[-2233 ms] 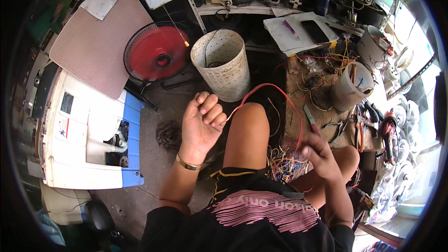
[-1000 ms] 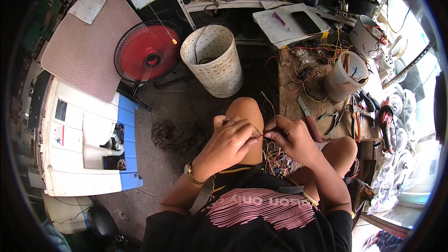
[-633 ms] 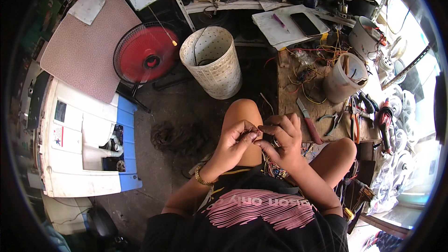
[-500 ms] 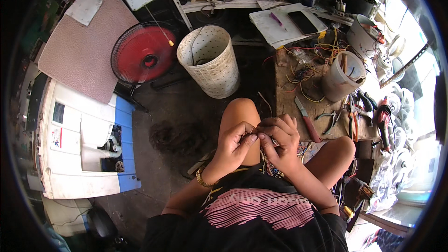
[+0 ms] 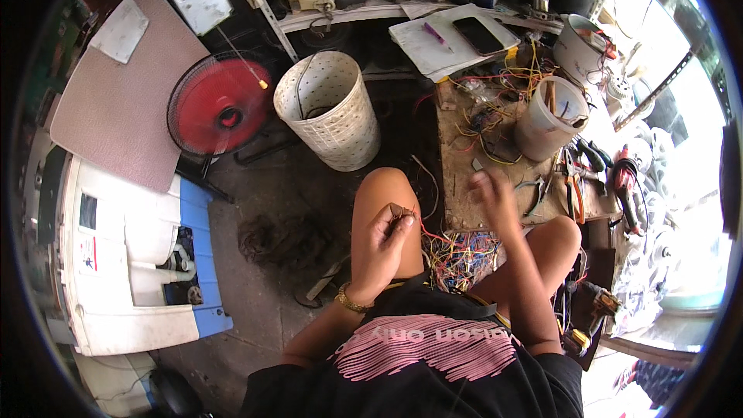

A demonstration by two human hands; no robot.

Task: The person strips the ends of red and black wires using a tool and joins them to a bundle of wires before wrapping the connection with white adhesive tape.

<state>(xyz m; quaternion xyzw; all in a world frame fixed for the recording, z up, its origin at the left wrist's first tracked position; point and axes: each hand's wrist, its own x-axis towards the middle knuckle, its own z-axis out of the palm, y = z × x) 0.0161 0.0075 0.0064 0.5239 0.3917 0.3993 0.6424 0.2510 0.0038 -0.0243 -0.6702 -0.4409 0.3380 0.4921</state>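
Note:
My left hand (image 5: pixel 389 231) is closed in a pinch above my knee, and a thin red wire (image 5: pixel 423 226) trails from its fingertips toward a tangle of multicoloured wires (image 5: pixel 464 254) by my lap. My right hand (image 5: pixel 494 192), smeared by motion, is over the wooden bench top (image 5: pixel 457 178). It covers most of a knife, and only the tip of the blade (image 5: pixel 477 164) shows past the fingers. Whether those fingers grip the knife cannot be made out. Just right of this hand lie cutting pliers (image 5: pixel 532 195) with their handles apart.
Orange-handled pliers (image 5: pixel 574 190), a translucent tub (image 5: pixel 542 128) and loose wires (image 5: pixel 486 128) occupy the bench. Behind it are a phone (image 5: pixel 477 35) and a purple pen (image 5: pixel 438 35) on papers. A perforated white bin (image 5: pixel 340 128) and a red fan (image 5: pixel 224 104) stand ahead, left of the bench.
My right hand has left my left hand and moved right and up, over the knife. The left hand stays closed, with the red wire now showing. The whole view has shifted slightly.

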